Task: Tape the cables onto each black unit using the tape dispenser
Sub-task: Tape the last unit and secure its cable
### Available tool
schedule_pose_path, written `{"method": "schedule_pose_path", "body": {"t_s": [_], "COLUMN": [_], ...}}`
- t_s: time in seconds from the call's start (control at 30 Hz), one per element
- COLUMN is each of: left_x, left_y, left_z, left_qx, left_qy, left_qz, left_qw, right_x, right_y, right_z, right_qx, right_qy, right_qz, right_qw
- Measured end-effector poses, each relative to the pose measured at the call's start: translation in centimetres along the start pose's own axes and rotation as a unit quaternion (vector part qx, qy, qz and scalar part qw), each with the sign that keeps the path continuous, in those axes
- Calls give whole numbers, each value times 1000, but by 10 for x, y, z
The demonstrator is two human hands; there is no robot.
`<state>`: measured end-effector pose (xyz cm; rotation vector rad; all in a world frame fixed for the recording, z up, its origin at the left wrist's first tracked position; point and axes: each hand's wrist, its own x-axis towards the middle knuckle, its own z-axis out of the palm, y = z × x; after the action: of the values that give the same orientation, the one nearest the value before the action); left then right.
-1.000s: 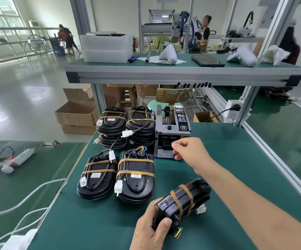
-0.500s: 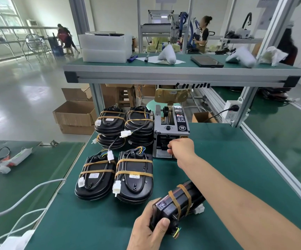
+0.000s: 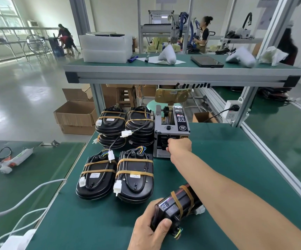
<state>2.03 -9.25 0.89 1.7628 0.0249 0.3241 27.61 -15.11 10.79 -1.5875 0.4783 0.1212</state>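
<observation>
Lower centre of the frame: the left hand grips a black unit already bearing two tape bands. At centre, the right hand, fingers curled, reaches the outlet of the tape dispenser. A pulled strip could fold onto itself or stick to the fingers. Whether tape is pinched is hidden behind the knuckles.

one head-worn wide view looks forward and down over the green bench.
</observation>
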Motion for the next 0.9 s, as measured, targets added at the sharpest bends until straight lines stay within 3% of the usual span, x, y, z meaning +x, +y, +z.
{"method": "schedule_pose_path", "body": {"t_s": [0.13, 0.3, 0.5, 0.57, 0.73, 0.9], "left_x": [0, 0, 1, 1, 1, 0], "left_y": [2, -2, -8, -7, -2, -2], "left_z": [0, 1, 0, 1, 0, 1], "left_qx": [-3, -10, -10, -7, -9, -26], "left_qy": [1, -3, -8, -9, -2, -11], "left_qz": [-8, -14, -26, -28, -19, -20], "left_qw": [1000, 1000, 1000, 1000, 1000, 999], "right_x": [1, 2, 2, -2, -32, -87], "right_y": [5, 2, 5, 4, -9, -7], "right_z": [1, 16, 19, 17, -9, -78], "right_qx": [16, -22, -5, 10, 25, -71], "right_qy": [-22, 96, 127, 106, -32, -145], "right_qz": [-7, 15, 12, 17, 14, -134], "right_qw": [1000, 995, 992, 994, 999, 978]}}
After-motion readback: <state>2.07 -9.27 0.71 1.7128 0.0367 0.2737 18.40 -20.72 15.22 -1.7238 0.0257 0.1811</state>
